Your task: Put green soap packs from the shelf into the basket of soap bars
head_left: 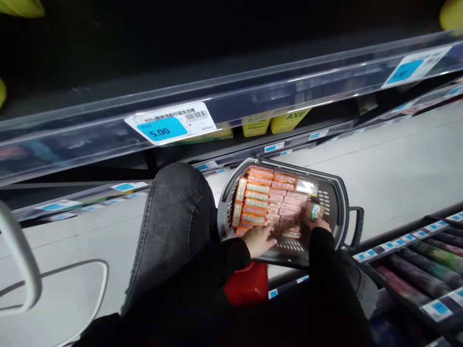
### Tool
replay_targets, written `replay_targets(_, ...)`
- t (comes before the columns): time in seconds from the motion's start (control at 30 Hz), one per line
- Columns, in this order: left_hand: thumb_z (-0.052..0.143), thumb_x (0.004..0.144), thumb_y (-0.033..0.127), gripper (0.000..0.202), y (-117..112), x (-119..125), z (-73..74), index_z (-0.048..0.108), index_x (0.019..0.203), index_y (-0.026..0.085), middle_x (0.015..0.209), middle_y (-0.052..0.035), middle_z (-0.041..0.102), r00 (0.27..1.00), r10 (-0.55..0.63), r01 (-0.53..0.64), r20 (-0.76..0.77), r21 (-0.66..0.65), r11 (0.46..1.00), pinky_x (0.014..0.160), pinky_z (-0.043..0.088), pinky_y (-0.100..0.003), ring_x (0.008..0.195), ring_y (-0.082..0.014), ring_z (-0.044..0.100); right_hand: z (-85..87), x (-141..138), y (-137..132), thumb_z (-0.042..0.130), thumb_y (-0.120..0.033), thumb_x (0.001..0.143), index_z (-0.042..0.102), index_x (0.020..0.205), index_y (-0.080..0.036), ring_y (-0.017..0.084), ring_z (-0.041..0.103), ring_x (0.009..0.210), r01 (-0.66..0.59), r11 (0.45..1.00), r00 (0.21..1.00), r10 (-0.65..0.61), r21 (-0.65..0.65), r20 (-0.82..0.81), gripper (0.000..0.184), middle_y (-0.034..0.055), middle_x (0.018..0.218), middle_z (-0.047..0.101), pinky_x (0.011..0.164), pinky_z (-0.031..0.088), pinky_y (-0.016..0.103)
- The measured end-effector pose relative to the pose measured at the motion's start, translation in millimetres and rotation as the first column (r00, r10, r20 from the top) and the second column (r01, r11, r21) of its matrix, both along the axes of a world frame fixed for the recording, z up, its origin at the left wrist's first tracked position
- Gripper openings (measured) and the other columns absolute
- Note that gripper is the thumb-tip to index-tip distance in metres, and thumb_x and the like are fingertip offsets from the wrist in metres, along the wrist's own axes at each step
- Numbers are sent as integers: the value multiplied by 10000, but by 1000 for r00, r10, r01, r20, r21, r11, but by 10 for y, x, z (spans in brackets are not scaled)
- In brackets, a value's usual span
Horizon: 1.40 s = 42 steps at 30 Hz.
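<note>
A grey shopping basket (pixel 343 190) stands on the floor between my knees. Rows of small wrapped packs fill much of it: orange packs (pixel 257 195) on the left and pink packs (pixel 289 208) in the middle. My left hand (pixel 259 240) reaches over the near edge, fingers apart, its tips touching the packs at the lower end of the rows. On the basket's right side, my right hand (pixel 320 224) grips a small brownish pack with a blue-green label (pixel 314 211). A shiny clear-wrapped pack (pixel 306 187) lies just beyond it.
Close in front runs a shelf edge with a price tag (pixel 170 123). Yellow bottles (pixel 289 120) stand on a lower shelf. A red object (pixel 248 284) is under my left forearm. Another shelf (pixel 415 270) with rolled packages is at right; a white metal frame (pixel 21 260) is at left.
</note>
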<state>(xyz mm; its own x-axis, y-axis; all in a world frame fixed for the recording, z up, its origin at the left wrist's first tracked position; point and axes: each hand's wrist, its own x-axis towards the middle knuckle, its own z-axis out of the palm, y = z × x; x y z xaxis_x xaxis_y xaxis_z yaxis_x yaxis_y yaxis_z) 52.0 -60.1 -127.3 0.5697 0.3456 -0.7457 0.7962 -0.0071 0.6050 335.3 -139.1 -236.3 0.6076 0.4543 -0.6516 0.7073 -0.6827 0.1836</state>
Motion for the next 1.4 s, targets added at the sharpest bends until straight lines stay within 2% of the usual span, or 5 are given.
replay_targets(0.2,527,867,345,332,-39,-18,-65,587,1156,191,1116,-79,693,997,-81,81,-6,75,994,875,473,-343,1065,-279,628,-19,-188,-38,538,-650,807,535,1147,45,352,645,1047,257,966,954,-247,-40,168,774,295,1050,639,884,510,403)
replay_targets(0.43,519,879,344,349,-59,-24,-89,581,1176,171,1143,-110,680,992,-122,123,-17,96,988,889,474,-378,1084,-308,620,-1,-223,-77,506,-721,780,554,1099,-16,375,647,1022,263,964,943,-264,33,202,776,256,1042,653,858,501,439)
replay_targets(0.77,507,894,343,345,-16,-19,-41,580,1179,163,1162,-137,666,981,-180,186,-67,101,977,886,485,-394,1090,-319,621,-141,-240,-90,561,-576,816,490,1176,36,352,647,962,156,980,951,-183,121,251,713,264,1089,602,820,497,414)
replay_targets(1.03,493,898,364,384,-38,-29,-58,565,1216,162,1161,-115,665,971,-223,233,-86,139,962,897,492,-398,1085,-305,622,-270,-266,-110,634,-547,774,529,1091,31,352,641,915,172,944,901,-267,282,343,668,273,1045,607,806,511,423)
replay_targets(1.4,492,905,370,395,-27,-17,-38,564,1226,153,1174,-118,656,967,-233,246,-107,141,959,904,497,-408,1098,-308,614,-317,-250,-99,599,-541,790,503,1122,31,345,636,912,178,946,911,-262,270,318,668,278,1059,588,803,502,426)
